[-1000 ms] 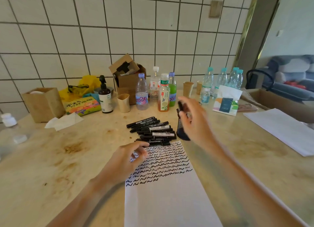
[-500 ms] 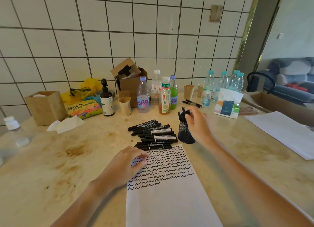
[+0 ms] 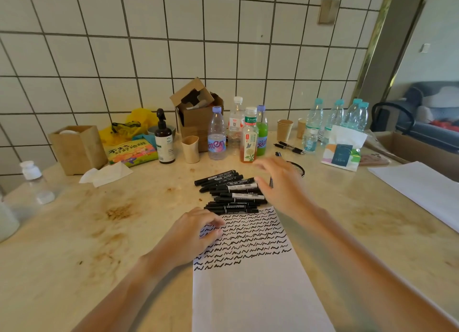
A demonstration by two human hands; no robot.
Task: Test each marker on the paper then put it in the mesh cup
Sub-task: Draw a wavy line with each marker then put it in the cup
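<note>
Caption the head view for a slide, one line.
Left hand steadies the scribbled paper while the open right hand reaches over the row of black markers beside the mesh cup.

Along the tiled wall stand a brown pump bottle (image 3: pixel 164 139), an open cardboard box (image 3: pixel 196 113), several drink bottles (image 3: pixel 249 135) (mixed labels) and a tissue pack (image 3: pixel 344 150).
</note>
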